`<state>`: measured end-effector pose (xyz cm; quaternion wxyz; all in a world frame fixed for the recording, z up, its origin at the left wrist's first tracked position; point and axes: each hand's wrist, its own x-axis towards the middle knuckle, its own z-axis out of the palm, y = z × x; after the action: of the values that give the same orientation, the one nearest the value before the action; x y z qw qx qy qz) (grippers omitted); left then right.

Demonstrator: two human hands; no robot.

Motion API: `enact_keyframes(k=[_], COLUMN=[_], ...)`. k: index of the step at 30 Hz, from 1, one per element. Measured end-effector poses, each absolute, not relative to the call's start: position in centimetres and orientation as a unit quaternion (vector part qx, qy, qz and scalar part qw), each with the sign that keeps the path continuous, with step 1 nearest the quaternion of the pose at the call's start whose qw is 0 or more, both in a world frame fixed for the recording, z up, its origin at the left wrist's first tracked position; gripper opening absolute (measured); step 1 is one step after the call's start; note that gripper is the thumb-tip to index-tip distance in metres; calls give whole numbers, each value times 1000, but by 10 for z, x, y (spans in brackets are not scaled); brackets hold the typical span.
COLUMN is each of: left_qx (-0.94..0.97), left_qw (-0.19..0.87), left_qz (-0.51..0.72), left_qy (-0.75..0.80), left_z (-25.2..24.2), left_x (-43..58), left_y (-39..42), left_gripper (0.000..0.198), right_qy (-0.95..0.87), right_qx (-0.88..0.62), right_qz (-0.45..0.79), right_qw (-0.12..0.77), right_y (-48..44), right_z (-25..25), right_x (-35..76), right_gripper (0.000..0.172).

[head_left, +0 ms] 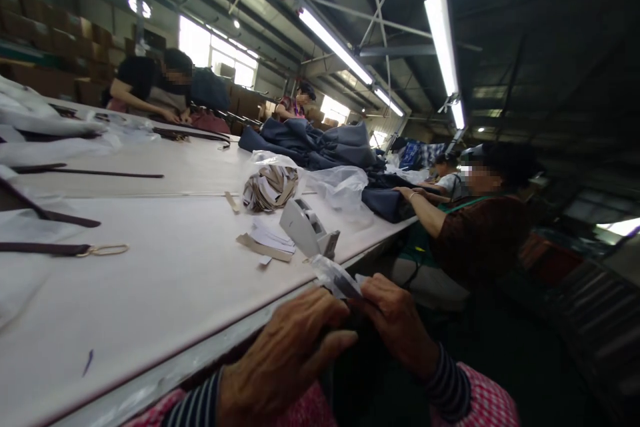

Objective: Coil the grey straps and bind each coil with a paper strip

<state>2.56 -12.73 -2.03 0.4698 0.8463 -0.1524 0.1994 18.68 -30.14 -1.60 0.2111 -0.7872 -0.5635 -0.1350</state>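
Note:
My right hand (397, 323) is closed on one end of a narrow dark strip in clear plastic wrap (339, 278), just past the table's front edge. Something small and white shows beside those fingertips. My left hand (293, 350) hovers to the left of the strip, thumb apart from the fingers; I see nothing held in it. Beyond the strip stands a grey tape dispenser (306, 228). White and tan paper slips (267, 240) lie beside it, and a coiled bundle of tan strips (271, 188) sits farther back.
Dark straps (45, 249), one with a metal ring, and plastic bags lie on the white table (165, 293) at left. A heap of dark blue material (310, 143) and clear plastic (343, 187) stand behind. A co-worker (480, 227) is at the right; others work farther off.

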Motion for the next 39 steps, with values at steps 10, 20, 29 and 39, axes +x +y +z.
enact_keyframes(k=[10, 20, 29, 39], left_qx=[939, 939, 951, 914], left_qw=[227, 266, 189, 374], left_qz=[150, 63, 141, 38], left_qy=[-211, -207, -200, -154], left_z=[40, 102, 102, 93], left_x=[56, 41, 35, 24], left_y=[-88, -71, -79, -36], left_gripper=[24, 34, 26, 27], right_qy=[-543, -431, -428, -574], right_qx=[-783, -589, -580, -709], right_qz=[-128, 311, 271, 40], right_qw=[274, 609, 638, 409], right_y=[-314, -298, -271, -291], right_z=[7, -35, -7, 44], right_x=[178, 149, 134, 158], right_gripper=[40, 48, 50, 43])
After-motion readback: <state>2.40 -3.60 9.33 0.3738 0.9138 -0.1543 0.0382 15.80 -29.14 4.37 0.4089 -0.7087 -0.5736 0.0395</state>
